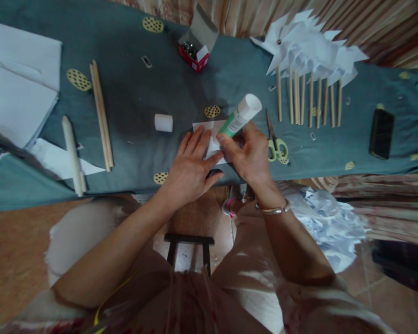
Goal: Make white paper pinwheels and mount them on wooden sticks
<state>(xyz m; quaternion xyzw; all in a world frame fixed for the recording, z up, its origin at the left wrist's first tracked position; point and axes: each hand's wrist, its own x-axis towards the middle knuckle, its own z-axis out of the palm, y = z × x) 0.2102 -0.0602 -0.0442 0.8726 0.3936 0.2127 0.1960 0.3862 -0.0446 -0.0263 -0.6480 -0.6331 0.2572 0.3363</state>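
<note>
A green and white glue stick [237, 118] is gripped in my right hand [251, 153], its lower end tilted down against a small white piece of paper [214, 147]. My left hand [191, 169] lies flat with fingers stretched over the left side of that paper, pressing it on the cloth. The glue stick's white cap [163, 123] lies on its side left of my hands. Just right of my right hand are scissors [274, 143] with light green handles.
White paper pinwheels [308, 48] on wooden sticks lie at the back right. A red box [194, 54] of small metal pieces stands at the back. Wooden sticks [101, 116], a cutter-like white tool [72, 153] and paper sheets [19, 88] lie left; a phone [382, 133] lies right.
</note>
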